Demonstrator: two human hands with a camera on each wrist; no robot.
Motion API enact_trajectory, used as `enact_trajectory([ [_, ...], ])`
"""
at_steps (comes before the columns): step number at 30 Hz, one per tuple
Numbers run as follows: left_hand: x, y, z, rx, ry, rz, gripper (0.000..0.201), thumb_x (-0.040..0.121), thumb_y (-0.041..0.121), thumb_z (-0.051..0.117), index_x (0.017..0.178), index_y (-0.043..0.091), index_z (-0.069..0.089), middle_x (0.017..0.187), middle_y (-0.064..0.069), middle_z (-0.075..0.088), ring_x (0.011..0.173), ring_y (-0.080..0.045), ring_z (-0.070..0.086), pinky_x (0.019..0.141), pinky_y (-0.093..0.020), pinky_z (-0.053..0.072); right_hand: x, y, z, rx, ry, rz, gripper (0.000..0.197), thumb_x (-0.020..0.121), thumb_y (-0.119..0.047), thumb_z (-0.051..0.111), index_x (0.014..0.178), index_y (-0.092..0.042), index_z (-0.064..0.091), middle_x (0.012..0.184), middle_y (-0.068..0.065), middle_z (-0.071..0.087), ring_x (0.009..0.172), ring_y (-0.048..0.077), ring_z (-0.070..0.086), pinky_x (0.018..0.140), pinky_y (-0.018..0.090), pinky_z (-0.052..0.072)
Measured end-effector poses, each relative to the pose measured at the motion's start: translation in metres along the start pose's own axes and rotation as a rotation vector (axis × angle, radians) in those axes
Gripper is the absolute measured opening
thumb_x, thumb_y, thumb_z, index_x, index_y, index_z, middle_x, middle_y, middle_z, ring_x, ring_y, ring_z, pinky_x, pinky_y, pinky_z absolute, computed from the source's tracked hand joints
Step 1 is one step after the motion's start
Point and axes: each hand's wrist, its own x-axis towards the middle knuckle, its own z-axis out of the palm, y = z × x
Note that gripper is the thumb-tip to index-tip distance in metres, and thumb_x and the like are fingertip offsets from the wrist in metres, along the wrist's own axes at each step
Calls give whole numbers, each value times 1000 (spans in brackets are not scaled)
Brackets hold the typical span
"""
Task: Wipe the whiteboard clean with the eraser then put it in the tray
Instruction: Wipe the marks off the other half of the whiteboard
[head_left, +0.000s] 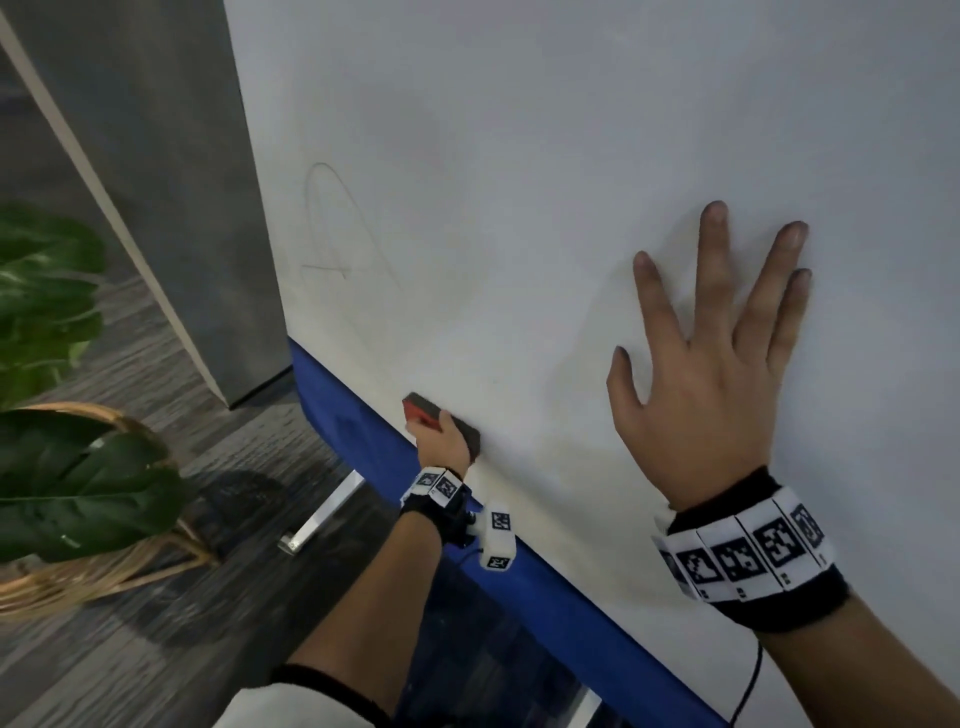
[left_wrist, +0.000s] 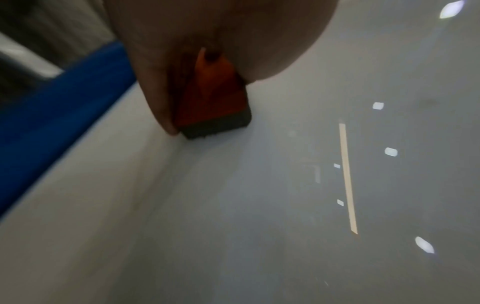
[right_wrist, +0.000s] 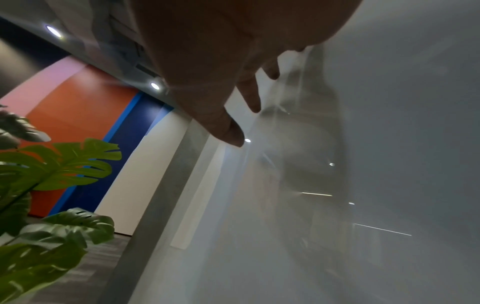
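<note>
Both hands on whiteboard (head_left: 519, 156); eraser (head_left: 441, 422) near blue edge (head_left: 332, 395).

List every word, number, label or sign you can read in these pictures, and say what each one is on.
No readable words or numbers.
Whiteboard: a faint, half-erased outline, possibly an "A"; too faint to be sure.
Wristbands: black-and-white coded squares, not text.
Eraser in the left hand: no label visible.

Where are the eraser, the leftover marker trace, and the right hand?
eraser (left_wrist: 213, 96): left wrist view, on its red back.
marker trace (head_left: 332, 223): head view, inside the faint loop.
right hand (head_left: 706, 395): head view, back of the hand.
</note>
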Motion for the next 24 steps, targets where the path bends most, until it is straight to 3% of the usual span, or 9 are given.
enact_trajectory([
  [4, -76, 48, 5, 22, -95, 557, 54, 103, 45, 54, 150, 27, 32, 136, 3, 60, 118, -12, 62, 102, -26, 53, 7, -5, 10, -30, 12, -44, 70, 90, -25, 60, 156, -20, 35, 168, 18, 11, 152, 46, 6, 124, 52, -9],
  [6, -85, 37, 14, 124, -124, 664, 61, 102, 46, 55, 154, 28, 27, 137, 8, 53, 120, -4, 55, 104, -16, 47, 7, -5, 14, -49, 13, -42, 72, 91, -24, 60, 157, -22, 32, 169, 16, 10, 152, 45, 4, 124, 52, -11],
  [8, -68, 14, 14, 118, -65, 569, 63, 103, 43, 55, 156, 21, 28, 141, 3, 52, 126, -11, 54, 109, -24, 45, 6, -2, 14, -52, 18, -51, 73, 91, -22, 61, 158, -22, 31, 169, 16, 10, 153, 44, 4, 125, 50, -11],
  [10, -33, -14, 8, 53, -28, 293, 55, 105, 35, 52, 151, 12, 32, 142, -11, 57, 127, -30, 59, 108, -40, 49, 6, 1, 14, -55, 25, -61, 73, 90, -21, 62, 157, -22, 32, 169, 15, 11, 153, 43, 3, 125, 49, -11],
  [12, -9, -38, 2, 66, -17, 26, 47, 108, 27, 48, 146, 4, 31, 139, -25, 57, 122, -43, 59, 103, -44, 48, 4, 1, 14, -51, 26, -74, 74, 90, -21, 62, 158, -22, 33, 169, 15, 12, 153, 42, 2, 125, 49, -11],
  [17, 16, -24, 3, 65, 56, -97, 44, 110, 24, 41, 144, -1, 31, 140, -31, 53, 123, -47, 56, 104, -46, 44, 5, -1, 14, -56, 25, -69, 73, 91, -21, 62, 157, -22, 33, 169, 15, 11, 152, 42, 1, 125, 49, -12],
  [20, 28, 41, -15, -31, 129, 123, 48, 111, 26, 41, 150, 0, 31, 145, -28, 51, 129, -45, 54, 107, -42, 42, 6, -6, 12, -3, 13, -44, 68, 91, -25, 60, 155, -20, 38, 169, 17, 11, 152, 45, 3, 124, 52, -11],
  [22, 22, 99, -26, -52, 164, 411, 50, 109, 33, 45, 151, 7, 35, 144, -18, 56, 129, -37, 57, 109, -40, 46, 9, -10, 12, 20, 10, -50, 65, 91, -25, 59, 153, -18, 41, 168, 18, 11, 153, 45, 4, 124, 55, -8],
  [24, 3, 143, -24, -39, 155, 725, 52, 106, 37, 50, 150, 13, 38, 141, 0, 56, 126, -18, 58, 110, -34, 47, 13, -15, 15, 22, 3, -82, 68, 90, -22, 61, 154, -16, 39, 168, 18, 11, 154, 41, 4, 124, 56, -6],
])
